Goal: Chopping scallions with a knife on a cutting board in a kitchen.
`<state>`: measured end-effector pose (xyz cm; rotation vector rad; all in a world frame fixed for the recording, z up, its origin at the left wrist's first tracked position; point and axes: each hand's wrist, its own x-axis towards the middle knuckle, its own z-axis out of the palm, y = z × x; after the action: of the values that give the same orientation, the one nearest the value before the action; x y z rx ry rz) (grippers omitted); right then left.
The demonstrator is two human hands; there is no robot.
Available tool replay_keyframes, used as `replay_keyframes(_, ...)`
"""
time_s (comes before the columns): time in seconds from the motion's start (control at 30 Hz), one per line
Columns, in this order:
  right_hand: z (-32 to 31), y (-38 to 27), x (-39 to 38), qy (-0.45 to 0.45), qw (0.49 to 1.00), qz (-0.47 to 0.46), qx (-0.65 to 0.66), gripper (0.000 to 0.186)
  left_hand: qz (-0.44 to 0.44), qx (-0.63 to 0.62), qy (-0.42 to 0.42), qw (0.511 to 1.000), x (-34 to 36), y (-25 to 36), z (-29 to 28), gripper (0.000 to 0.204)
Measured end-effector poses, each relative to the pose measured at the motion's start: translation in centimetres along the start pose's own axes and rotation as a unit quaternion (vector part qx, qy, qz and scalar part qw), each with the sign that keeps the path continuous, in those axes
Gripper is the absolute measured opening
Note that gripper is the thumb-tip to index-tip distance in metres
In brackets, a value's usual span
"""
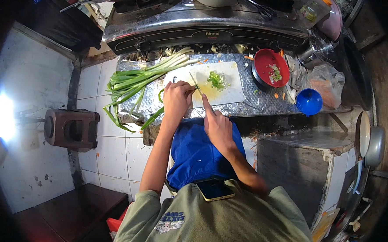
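On a white cutting board (230, 90) in the middle, my left hand (176, 98) pinches green onion stalks (162, 95) at the board's left part. My right hand (218, 126) grips a knife (195, 82), index finger along it, its blade beside my left fingertips. A small pile of chopped green onion (218, 80) lies right of the blade. A bunch of whole green onions (130, 80) spreads over the board's left end and the foil-covered counter (260, 102). A red dish (274, 57) with some chopped bits rests on a dark bowl at the right.
A steel stove (172, 30) stands behind the counter. At its right are a blue bowl (309, 100), a plastic bag (325, 86) and a metal pot (308, 52). A brown plastic stool (70, 129) sits at left; a phone (214, 192) lies at my waist; pans (372, 145) stand at right.
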<state>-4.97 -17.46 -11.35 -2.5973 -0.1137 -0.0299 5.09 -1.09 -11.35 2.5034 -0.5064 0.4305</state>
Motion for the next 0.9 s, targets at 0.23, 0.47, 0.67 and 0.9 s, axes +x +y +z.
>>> replay_keyframes(0.23, 0.3, -0.2, -0.1, 0.006, 1.0, -0.001, -0.019, 0.076, -0.01, 0.001, -0.011, 1.0, 0.0, 0.1, 0.0, 0.013)
replay_keyframes(0.47, 0.8, -1.2, 0.4, -0.027, 0.995, 0.005, -0.092, 0.083, -0.013, 0.016, -0.009, 1.0, 0.1, 0.2, 0.1, 0.014)
replay_keyframes(0.67, 1.4, -1.7, 0.4, -0.009, 0.992, 0.014, -0.121, 0.085, -0.031, 0.01, -0.017, 0.999, 0.1, 0.5, 0.1, 0.015)
replay_keyframes(0.9, 1.2, 0.3, -2.2, 0.09, 0.981, -0.052, -0.163, 0.087, -0.05, 0.01, -0.04, 0.998, 0.1, 0.2, 0.0, 0.018)
